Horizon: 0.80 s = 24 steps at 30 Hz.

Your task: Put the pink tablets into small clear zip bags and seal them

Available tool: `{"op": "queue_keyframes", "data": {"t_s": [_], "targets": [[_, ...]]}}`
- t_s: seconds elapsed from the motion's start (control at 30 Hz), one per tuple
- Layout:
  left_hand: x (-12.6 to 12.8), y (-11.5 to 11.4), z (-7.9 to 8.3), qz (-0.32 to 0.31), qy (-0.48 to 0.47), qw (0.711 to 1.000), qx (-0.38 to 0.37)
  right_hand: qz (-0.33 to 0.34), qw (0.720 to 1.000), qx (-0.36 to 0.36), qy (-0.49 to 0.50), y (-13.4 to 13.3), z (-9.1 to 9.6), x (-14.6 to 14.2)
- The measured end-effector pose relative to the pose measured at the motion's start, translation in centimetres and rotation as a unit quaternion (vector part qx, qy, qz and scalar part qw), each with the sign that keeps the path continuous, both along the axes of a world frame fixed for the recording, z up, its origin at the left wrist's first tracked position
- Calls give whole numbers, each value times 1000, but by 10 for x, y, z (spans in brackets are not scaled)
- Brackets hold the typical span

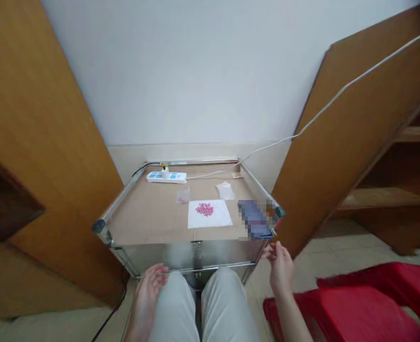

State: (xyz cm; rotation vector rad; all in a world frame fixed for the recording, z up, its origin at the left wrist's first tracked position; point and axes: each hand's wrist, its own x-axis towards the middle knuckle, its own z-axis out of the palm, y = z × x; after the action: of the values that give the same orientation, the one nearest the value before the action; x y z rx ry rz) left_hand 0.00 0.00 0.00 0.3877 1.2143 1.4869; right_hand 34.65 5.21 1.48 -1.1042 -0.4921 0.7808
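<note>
My left hand rests beside my left knee, fingers stretched out and holding nothing. My right hand hovers just below the front right corner of a small metal-framed table, fingers loosely apart and empty. On the table lies a white sheet of paper with a small heap of pink pills on it. Two small clear plastic bags lie behind the paper. A dark flat object, partly blurred, lies at the table's right edge, nearest my right hand.
A white power strip sits at the table's back with a white cable running up to the right. Brown wooden panels flank the table. Wooden shelves stand right. A red plastic stool sits beside my right leg.
</note>
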Motion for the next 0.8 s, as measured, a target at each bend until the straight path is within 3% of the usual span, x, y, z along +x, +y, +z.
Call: {"op": "queue_keyframes", "data": {"t_s": [0.2, 0.37, 0.47, 0.63, 0.7, 0.8], "targets": [[15, 2, 17, 1, 34, 999, 28, 97, 990, 27, -103, -3, 23, -38], [28, 25, 45, -12, 76, 993, 93, 166, 971, 73, -158, 26, 42, -71], [36, 56, 68, 7, 98, 982, 162, 195, 961, 89, -174, 55, 51, -88], [52, 131, 100, 42, 107, 957, 265, 158, 949, 107, -252, 109, 57, -100], [58, 159, 102, 56, 97, 957, 267, 143, 937, 112, -298, 125, 54, -101], [63, 188, 91, 53, 106, 963, 241, 123, 923, 101, -350, 140, 46, -101]]}}
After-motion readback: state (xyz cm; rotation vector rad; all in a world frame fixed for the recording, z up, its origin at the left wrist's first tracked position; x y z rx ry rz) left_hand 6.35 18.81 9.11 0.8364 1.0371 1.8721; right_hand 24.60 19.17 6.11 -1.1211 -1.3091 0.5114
